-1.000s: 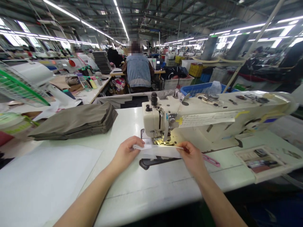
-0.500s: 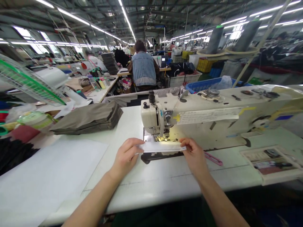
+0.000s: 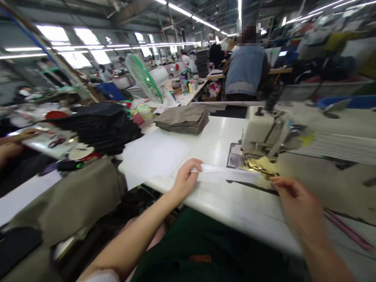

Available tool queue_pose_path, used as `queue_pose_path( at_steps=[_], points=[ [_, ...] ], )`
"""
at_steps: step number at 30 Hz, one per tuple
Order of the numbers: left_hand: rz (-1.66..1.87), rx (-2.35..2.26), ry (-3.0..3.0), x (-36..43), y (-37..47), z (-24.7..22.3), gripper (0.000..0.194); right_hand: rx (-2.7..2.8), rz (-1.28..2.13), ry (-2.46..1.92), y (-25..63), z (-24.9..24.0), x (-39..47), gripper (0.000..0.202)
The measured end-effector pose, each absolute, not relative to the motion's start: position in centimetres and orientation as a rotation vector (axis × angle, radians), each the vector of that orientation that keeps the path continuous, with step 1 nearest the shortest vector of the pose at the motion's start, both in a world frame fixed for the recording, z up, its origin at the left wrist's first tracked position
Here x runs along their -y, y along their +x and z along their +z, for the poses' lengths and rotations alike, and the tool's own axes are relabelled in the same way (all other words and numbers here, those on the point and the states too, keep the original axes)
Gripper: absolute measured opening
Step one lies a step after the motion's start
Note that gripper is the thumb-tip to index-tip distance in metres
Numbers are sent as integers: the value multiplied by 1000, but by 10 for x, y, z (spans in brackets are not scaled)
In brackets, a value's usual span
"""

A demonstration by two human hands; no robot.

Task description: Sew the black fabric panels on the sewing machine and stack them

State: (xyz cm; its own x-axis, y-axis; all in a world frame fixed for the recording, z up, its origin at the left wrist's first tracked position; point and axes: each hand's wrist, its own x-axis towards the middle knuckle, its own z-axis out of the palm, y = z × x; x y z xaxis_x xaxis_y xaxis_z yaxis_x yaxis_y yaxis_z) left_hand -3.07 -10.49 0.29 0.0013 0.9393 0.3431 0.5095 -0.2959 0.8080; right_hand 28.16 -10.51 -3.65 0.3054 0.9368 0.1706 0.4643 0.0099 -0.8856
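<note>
A folded white strip point(image 3: 226, 173) stretches in front of the sewing machine point(image 3: 261, 133), just before its lit brass-coloured foot area point(image 3: 258, 166). My left hand point(image 3: 188, 176) pinches the strip's left end above the table. My right hand point(image 3: 299, 199) is near the other end, thumb and fingertips pressed together; motion blur hides whether the strip's edge is between them. A large white sheet point(image 3: 155, 156) lies on the table to the left of my left hand.
A brown fabric stack point(image 3: 182, 119) sits behind the sheet, with a black stack point(image 3: 108, 125) farther left. Pink tweezers point(image 3: 349, 229) lie at the right. Beyond the table are a green fan point(image 3: 145, 78) and a seated person point(image 3: 245, 70). Another person's hand point(image 3: 10, 149) shows far left.
The view has swung left, bringing the black stack and another person's hand into sight. My left hand has drawn the strip leftward from the machine; my right hand stays close to the foot area.
</note>
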Motion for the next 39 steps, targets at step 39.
queue_pose_path(
  at_steps=[39],
  points=[
    [860, -1391, 1976, 164, 5, 41, 37, 2158, 13, -982, 207, -39, 126, 34]
  ],
)
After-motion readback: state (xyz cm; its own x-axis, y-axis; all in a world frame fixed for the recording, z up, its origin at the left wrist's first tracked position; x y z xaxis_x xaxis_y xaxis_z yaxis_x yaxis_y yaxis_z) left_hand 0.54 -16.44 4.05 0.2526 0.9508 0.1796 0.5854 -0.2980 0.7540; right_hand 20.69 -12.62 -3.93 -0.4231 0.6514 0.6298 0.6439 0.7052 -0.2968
